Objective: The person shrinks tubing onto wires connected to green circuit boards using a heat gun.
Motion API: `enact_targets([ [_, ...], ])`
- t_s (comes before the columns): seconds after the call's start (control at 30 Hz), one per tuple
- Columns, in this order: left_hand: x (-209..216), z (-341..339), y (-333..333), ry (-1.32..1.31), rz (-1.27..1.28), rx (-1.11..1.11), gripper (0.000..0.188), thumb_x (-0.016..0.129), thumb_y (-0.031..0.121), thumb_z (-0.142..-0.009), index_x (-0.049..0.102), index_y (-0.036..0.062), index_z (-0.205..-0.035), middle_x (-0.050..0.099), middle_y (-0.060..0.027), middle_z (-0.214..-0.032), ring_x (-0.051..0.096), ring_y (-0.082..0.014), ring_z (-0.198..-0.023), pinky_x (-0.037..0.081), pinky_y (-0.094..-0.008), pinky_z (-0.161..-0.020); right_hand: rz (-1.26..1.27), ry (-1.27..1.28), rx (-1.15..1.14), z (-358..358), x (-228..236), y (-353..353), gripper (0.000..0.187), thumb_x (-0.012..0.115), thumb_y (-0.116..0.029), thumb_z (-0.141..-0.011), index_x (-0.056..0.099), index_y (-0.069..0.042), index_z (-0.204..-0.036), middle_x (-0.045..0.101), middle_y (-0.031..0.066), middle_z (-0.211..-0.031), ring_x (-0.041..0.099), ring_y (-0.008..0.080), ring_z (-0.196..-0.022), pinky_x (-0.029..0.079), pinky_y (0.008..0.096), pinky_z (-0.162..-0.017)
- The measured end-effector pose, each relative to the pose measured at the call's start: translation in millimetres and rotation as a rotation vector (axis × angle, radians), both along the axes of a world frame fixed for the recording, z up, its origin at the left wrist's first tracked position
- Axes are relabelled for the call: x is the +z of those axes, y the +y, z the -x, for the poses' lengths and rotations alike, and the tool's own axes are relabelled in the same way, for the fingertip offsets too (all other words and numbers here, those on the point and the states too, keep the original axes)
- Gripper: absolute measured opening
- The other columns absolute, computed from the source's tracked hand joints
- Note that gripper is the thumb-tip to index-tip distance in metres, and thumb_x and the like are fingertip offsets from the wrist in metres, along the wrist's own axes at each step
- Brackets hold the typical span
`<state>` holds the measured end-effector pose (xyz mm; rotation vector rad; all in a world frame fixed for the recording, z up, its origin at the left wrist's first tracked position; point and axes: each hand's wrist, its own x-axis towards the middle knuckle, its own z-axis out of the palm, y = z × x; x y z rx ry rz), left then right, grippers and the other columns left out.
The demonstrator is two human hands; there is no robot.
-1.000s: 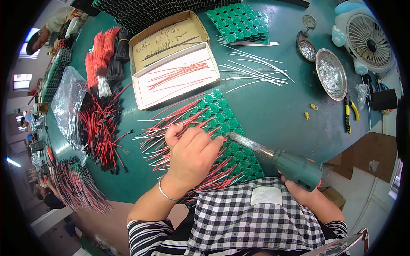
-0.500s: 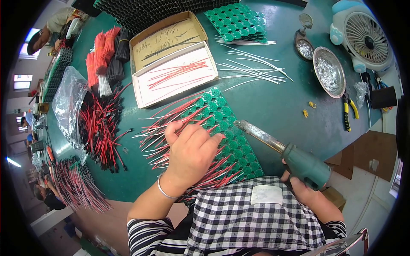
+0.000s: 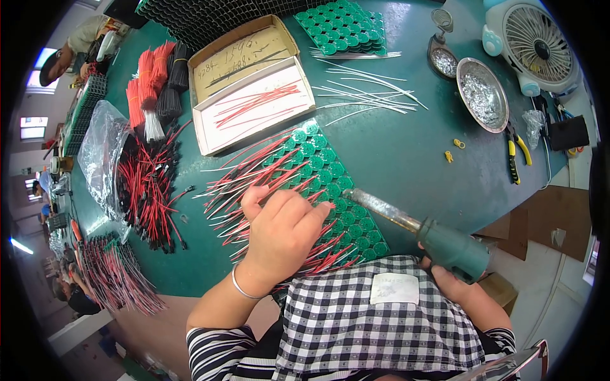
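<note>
A panel of joined round green circuit boards (image 3: 346, 219) lies on the table before me, with many red and white wires (image 3: 238, 181) fanning out from its left part. Over those wires is my left hand (image 3: 283, 232), thumb and forefinger pinched together at the panel's middle. A bit of red wire shows at the fingertips; the rest of it is hidden. My right hand (image 3: 448, 279) grips a green-bodied soldering iron (image 3: 454, 251), partly hidden behind its handle. The iron's thick metal tip points left, close to the boards beside my left fingertips.
Loose red wires lie in an open cardboard box (image 3: 254, 114). White wires (image 3: 375, 98) and stacked green boards (image 3: 343, 28) are behind. Right: a metal bowl (image 3: 467, 66), pliers (image 3: 513, 159), a fan (image 3: 540, 47). Left: a plastic bag (image 3: 101, 152), red-black wire piles (image 3: 152, 190).
The view has shifted slightly, so the table things sit a little differently in the picture. Both hands keep nearly the same pose, with the iron's tip still close to my left fingertips.
</note>
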<state>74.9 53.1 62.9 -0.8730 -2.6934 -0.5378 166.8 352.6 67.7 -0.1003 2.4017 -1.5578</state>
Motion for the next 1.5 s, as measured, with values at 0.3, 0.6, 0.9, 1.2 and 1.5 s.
enact_targets([
  [0.3, -5.7, -2.8, 0.0, -0.039, -0.025, 0.006, 0.02, 0.073, 0.008, -0.065, 0.07, 0.015, -0.084, 0.051, 0.0038, -0.069, 0.054, -0.0135, -0.073, 0.029, -0.039, -0.087, -0.007, -0.005, 0.09, 6.3, 2.2, -4.3, 0.027, 0.067, -0.005, -0.073, 0.067, -0.004, -0.1, 0.068, 0.0114, -0.102, 0.063, 0.0301, -0.093, 0.047, 0.0397, -0.084],
  [0.6, -6.5, -2.9, 0.2, -0.028, -0.015, 0.009, 0.02, 0.074, 0.008, -0.065, 0.07, 0.0147, -0.083, 0.051, 0.0035, -0.069, 0.054, -0.0137, -0.073, 0.029, -0.0388, -0.087, -0.055, -0.024, 0.132, 6.4, 0.9, -5.4, 0.032, 0.068, -0.006, -0.073, 0.067, -0.004, -0.104, 0.065, 0.0117, -0.111, 0.058, 0.0313, -0.104, 0.043, 0.04, -0.092],
  [0.9, -6.4, 1.2, 1.8, -0.01, -0.016, 0.01, 0.02, 0.074, 0.008, -0.065, 0.07, 0.0144, -0.083, 0.051, 0.0033, -0.069, 0.054, -0.014, -0.073, 0.03, -0.039, -0.086, 0.038, 0.075, -0.039, -2.1, -10.3, -3.1, 0.022, 0.062, -0.001, -0.076, 0.065, -0.002, -0.098, 0.067, 0.0063, -0.078, 0.065, 0.0224, -0.068, 0.049, 0.0359, -0.074],
  [1.2, -7.4, 1.4, 3.6, 0.018, -0.008, 0.013, 0.018, 0.074, 0.007, -0.066, 0.068, 0.0135, -0.082, 0.051, 0.0025, -0.069, 0.054, -0.0156, -0.072, 0.031, -0.0385, -0.083, 0.095, -0.041, 0.086, -11.1, -16.9, 12.4, 0.047, 0.049, -0.028, -0.094, 0.045, -0.001, -0.132, 0.061, 0.0069, -0.079, 0.056, 0.0155, -0.077, 0.044, 0.0307, -0.076],
  [1.5, -2.7, -14.3, 8.8, 0.023, -0.003, 0.0, 0.021, 0.073, 0.007, -0.065, 0.07, 0.0139, -0.084, 0.052, 0.0032, -0.07, 0.054, -0.0147, -0.072, 0.03, -0.0384, -0.085, -0.116, 0.115, 0.165, -14.7, -19.1, 19.2, 0.04, 0.055, -0.017, -0.086, 0.056, -0.002, -0.123, 0.064, 0.0093, -0.096, 0.06, 0.0234, -0.09, 0.046, 0.0358, -0.087],
])
